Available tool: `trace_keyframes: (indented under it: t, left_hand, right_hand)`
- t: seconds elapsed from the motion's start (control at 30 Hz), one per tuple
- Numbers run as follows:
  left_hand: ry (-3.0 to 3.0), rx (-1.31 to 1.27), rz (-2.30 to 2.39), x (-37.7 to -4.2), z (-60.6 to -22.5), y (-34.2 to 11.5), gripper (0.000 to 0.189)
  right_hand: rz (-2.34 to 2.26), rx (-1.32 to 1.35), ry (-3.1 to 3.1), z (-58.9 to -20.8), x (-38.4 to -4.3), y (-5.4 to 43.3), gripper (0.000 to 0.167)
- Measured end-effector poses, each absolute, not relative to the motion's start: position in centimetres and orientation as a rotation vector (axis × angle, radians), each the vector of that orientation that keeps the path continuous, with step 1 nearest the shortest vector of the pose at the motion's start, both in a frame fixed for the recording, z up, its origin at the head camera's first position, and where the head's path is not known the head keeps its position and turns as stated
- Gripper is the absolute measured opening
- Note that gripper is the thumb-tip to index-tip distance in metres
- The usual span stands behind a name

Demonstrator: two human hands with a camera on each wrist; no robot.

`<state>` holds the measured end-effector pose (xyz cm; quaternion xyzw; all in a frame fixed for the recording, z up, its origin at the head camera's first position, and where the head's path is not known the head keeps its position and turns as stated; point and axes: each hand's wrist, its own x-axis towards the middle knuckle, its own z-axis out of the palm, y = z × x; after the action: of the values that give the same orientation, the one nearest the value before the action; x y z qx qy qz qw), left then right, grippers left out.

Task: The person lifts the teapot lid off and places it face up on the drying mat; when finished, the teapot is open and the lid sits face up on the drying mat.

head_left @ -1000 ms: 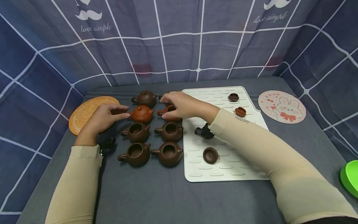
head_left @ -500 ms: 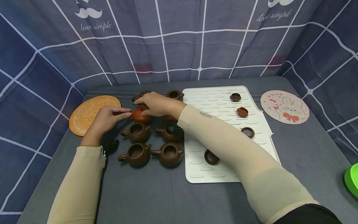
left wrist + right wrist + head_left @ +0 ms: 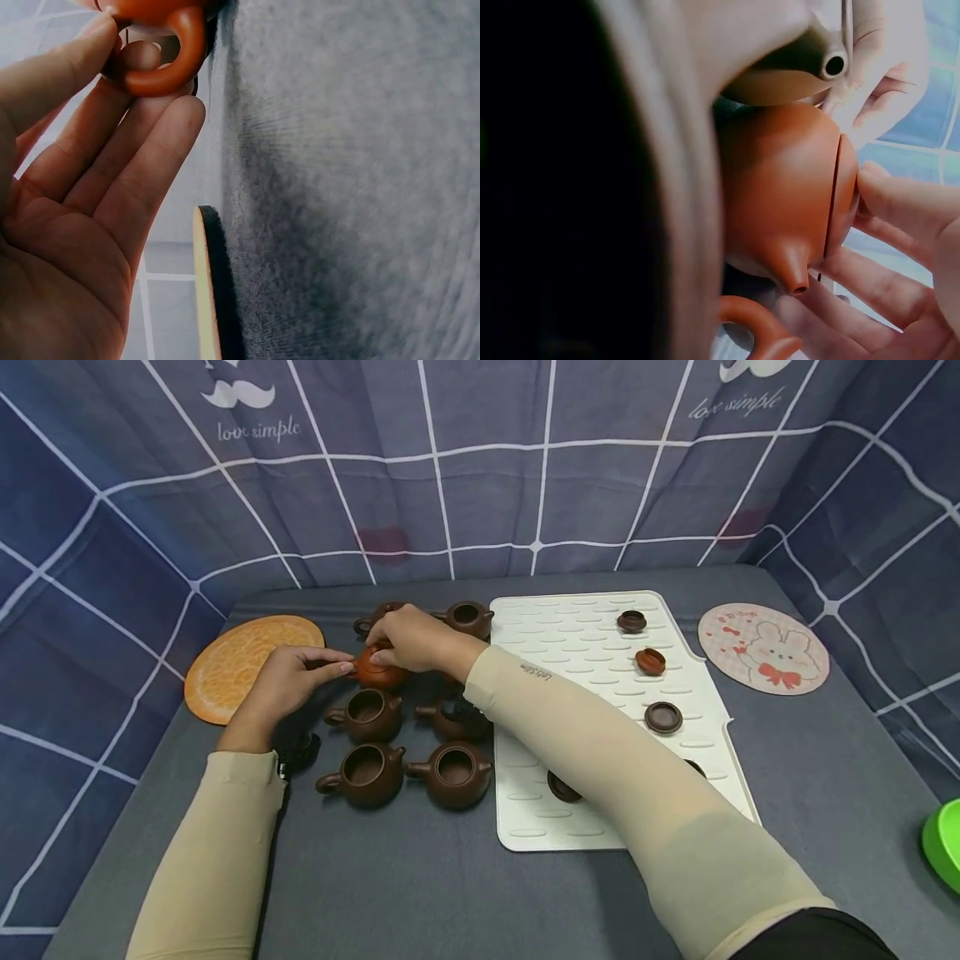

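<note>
A small orange-red clay teapot [image 3: 380, 675] stands in the left column of teapots. My left hand [image 3: 282, 690] pinches its loop handle [image 3: 169, 79] between thumb and fingers. From above, my right hand [image 3: 420, 643] holds the lid [image 3: 846, 187], thumb on one side and fingers on the other. The lid sits on the pot with a thin dark seam around it; its knob is hidden by the fingers. Behind, a dark brown teapot [image 3: 365, 625] is partly covered by the right hand. A second reddish pot is almost hidden under the right wrist.
Lidless brown teapots [image 3: 363, 717] stand nearer me, and another [image 3: 468, 617] behind. A white ribbed mat [image 3: 532, 835] to the right bears several loose lids [image 3: 663, 717]. An orange round mat [image 3: 251, 652] lies left, a rabbit coaster [image 3: 765, 648] right, a green bowl [image 3: 943, 843] at the right edge.
My right hand has moved left from the lidless reddish teapot to the orange-red teapot's lid and settled there. My left hand has stayed at the handle.
</note>
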<state>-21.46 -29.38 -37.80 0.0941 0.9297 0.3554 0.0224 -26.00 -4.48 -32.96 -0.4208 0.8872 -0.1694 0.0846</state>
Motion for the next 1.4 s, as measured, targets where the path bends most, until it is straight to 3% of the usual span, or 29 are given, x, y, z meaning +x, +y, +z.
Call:
trace_keyframes:
  t: [0.23,0.8,1.1,1.2,1.4]
  left_hand:
    - [2.877,0.303,1.104,-21.6,-37.5,-29.1,0.041]
    - [2.875,0.288,1.123,-21.7,-37.6,-29.4,0.041]
    - [2.866,0.276,1.131,-21.6,-37.5,-29.4,0.040]
    - [2.863,0.264,1.137,-21.6,-37.5,-29.4,0.040]
    - [2.860,0.293,1.142,-21.4,-37.7,-29.5,0.040]
  right_hand:
    - [-0.637,-1.261,2.683,-33.1,-26.2,-4.3,0.027]
    - [-0.755,-1.291,2.635,-31.5,-25.6,-3.9,0.021]
    - [-0.951,-1.249,2.568,-30.2,-25.1,-1.2,0.017]
    - [-1.076,-1.182,2.507,-29.9,-25.2,0.4,0.022]
    - [-1.308,-1.049,2.259,-29.8,-25.8,4.5,0.048]
